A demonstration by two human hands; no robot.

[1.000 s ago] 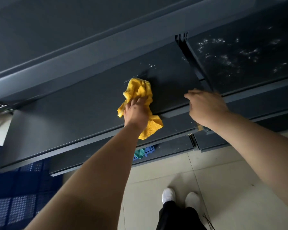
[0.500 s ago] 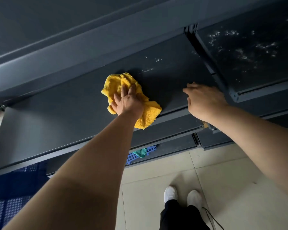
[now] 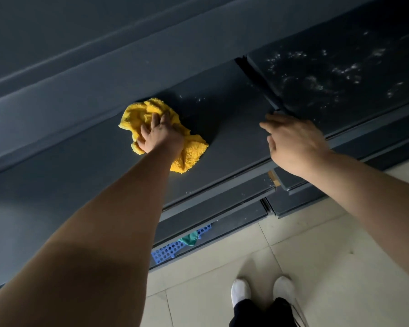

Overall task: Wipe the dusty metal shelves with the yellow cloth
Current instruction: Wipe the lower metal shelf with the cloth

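Item: yellow cloth (image 3: 191,154), plush terry, crumpled into a wad. Judged light, soft and limp, likely to fold or creep under the palm rather than slide as one piece. Location: lying on the dark metal shelf (image 3: 80,168), toward its back, just left of pale dust specks (image 3: 200,99). Lie: long axis diagonal, bunched end toward the back-left, loose tail toward the shelf's front edge at right. Best held at the bunched middle. Left hand (image 3: 162,135): grip closed over that middle, fingers bent into the folds, pressing down. Right hand (image 3: 293,142): grip apart, fingers relaxed, holding nothing, at the front edge beside the neighbouring shelf (image 3: 328,74), which is heavily speckled.
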